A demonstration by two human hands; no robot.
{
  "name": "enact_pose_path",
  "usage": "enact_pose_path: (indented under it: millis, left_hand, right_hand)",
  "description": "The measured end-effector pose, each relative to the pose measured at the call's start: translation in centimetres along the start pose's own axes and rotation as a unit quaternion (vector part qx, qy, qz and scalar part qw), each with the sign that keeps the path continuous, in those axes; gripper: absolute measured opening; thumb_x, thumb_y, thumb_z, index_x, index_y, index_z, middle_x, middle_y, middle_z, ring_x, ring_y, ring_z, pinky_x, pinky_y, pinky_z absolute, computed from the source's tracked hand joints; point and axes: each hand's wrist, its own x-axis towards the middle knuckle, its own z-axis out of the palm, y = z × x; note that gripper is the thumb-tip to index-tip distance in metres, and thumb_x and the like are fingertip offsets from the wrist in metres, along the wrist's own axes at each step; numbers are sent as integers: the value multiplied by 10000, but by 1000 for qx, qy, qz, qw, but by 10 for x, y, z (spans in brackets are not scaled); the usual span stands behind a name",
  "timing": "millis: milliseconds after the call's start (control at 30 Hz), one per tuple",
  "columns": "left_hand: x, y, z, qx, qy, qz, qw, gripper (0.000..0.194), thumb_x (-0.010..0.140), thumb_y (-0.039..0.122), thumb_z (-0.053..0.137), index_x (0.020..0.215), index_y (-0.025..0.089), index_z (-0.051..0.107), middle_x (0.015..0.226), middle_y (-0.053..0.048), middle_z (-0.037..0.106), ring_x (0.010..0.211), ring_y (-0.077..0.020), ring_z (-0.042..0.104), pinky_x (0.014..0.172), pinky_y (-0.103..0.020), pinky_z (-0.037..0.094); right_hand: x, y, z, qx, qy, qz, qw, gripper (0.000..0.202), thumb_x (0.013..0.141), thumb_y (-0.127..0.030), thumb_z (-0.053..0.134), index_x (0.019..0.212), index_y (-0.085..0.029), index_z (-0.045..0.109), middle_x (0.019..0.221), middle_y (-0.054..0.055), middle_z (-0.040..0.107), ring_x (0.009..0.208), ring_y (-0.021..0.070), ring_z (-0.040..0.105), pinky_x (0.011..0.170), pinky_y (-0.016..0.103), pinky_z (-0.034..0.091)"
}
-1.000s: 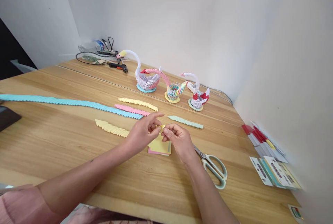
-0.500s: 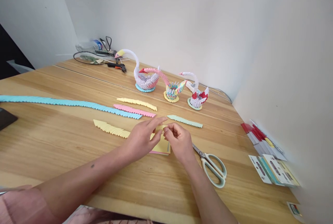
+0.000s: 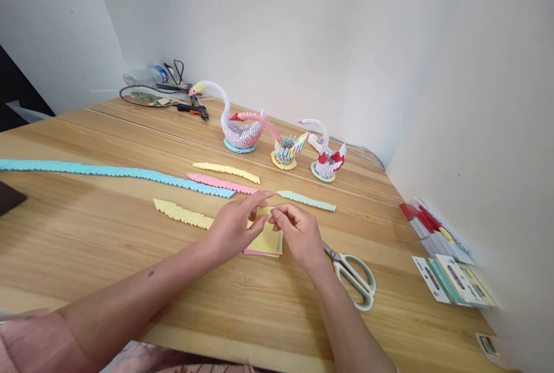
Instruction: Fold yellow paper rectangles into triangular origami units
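Thumb and index finger of my right hand pinch a small yellow paper piece. Beside it, my left hand has its thumb and index finger apart around the piece's left side; whether they touch it is unclear. Below both hands lies a stack of yellow and pink paper squares. A row of folded yellow pieces runs up to my left hand. Beyond my hands lie a pink row, a pale yellow row and a green row.
Scissors lie right of my right hand. A long blue folded row crosses the left side. Three paper swans stand at the back. A glue gun, cables and a bottle are back left; paper packs lie right.
My left thumb and index finger have shifted slightly, showing more of the yellow piece and the paper stack. The whole view has moved slightly. The right hand keeps its pinch.
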Motion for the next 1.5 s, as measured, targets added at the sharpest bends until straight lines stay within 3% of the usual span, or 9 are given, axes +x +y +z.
enact_pose_path:
  millis: [100,300,467,933,1000,1100,1233,1367,1500]
  left_hand:
    - [-1,0,1,3,0,5,1000,406,799,150,501,1199,215,502,859,-15,650,611,-106,573,628,-235,474]
    - [-2,-1,5,6,7,13,1000,403,808,166,503,1207,220,505,830,-14,658,655,-122,608,648,-241,475]
    - [0,0,0,-7,-2,-13,1000,401,805,167,473,1203,211,501,892,-28,661,628,-112,583,654,-251,477]
    - [-4,0,-2,-27,-16,102,994,502,806,70,455,1279,236,456,1097,-56,654,1005,-184,604,872,-321,480]
    - [-2,1,-4,-86,-22,65,994,501,813,93,467,1293,232,439,1120,-65,641,1003,-181,599,884,-329,478]
    - [3,4,-9,-245,-11,-72,967,454,846,219,496,1293,194,426,1135,-98,617,908,-168,611,795,-314,518]
    - [12,5,-13,-374,-51,-237,895,310,787,392,583,930,118,615,755,-49,649,619,-130,584,567,-251,504]
    - [13,4,-14,-424,-98,-302,848,270,706,380,659,712,113,621,527,1,589,471,-93,526,513,-223,458]
    - [12,2,-14,-434,-108,-324,834,260,687,372,673,668,120,609,512,1,593,456,-94,525,486,-212,428]
  right_hand:
    - [-2,-2,2,-13,2,0,1000,181,814,-308,518,757,-171,622,692,17,639,599,128,567,598,244,463]
    - [-5,-4,9,-118,87,-10,989,191,794,-289,513,655,-177,579,599,-13,571,565,120,518,571,232,420]
    - [-2,0,4,-28,-6,22,999,175,791,-320,533,733,-176,612,661,0,598,602,128,547,579,240,442]
    - [1,4,1,-31,-29,48,998,120,768,-271,513,708,-187,576,601,-31,550,564,122,516,560,246,421]
    - [1,5,2,-31,-14,40,999,125,775,-276,505,693,-193,548,584,-42,530,548,117,500,548,239,411]
    - [1,3,4,-7,23,41,999,132,772,-285,505,674,-198,516,575,-48,516,537,113,498,536,231,412]
    - [1,-1,4,7,36,54,998,124,755,-274,512,660,-194,520,554,-50,503,515,108,490,524,225,417]
    - [2,0,4,18,27,51,998,103,746,-269,533,694,-184,559,600,-28,545,538,112,509,535,232,443]
    - [1,4,3,48,4,22,999,269,724,-222,562,989,-187,590,778,6,606,650,128,557,609,252,484]
